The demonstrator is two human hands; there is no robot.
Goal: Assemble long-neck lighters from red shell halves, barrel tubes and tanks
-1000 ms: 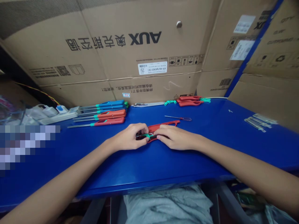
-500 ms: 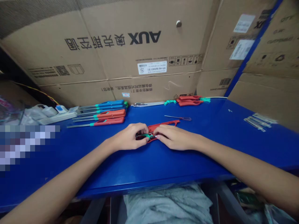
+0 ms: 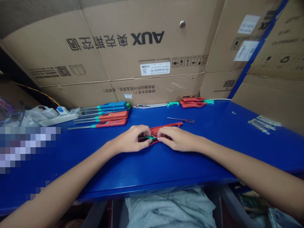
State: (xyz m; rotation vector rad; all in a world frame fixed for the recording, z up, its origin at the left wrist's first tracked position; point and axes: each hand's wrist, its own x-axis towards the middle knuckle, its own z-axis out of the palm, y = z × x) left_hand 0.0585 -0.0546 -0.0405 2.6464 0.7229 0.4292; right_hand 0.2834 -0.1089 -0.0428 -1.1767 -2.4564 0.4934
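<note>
My left hand (image 3: 133, 138) is closed around the left end of an open red lighter handle half (image 3: 155, 143), thumb in front and fingers curled behind. Inside that half, a green part (image 3: 150, 138) and dark pieces show between my hands. My right hand (image 3: 178, 138) pinches a small white-tipped piece (image 3: 158, 138) at the right of the green part; the fingers hide most of it. Just behind my fingers lies a second red handle half (image 3: 155, 129), its far end poking out to the right. Further back rests a thin screwdriver (image 3: 180, 120).
Blue lighters (image 3: 114, 105) and red lighters (image 3: 111, 123) lie stacked at back left, beside a power strip (image 3: 60, 118) with plugs. Metal rods (image 3: 152, 105) and red handles (image 3: 193, 104) line the cardboard wall (image 3: 95, 63). Flat metal strips (image 3: 261, 125) lie at right.
The fingers of my right hand have shifted slightly and bent more at the small piece. My left hand and the red handle halves stay in place.
</note>
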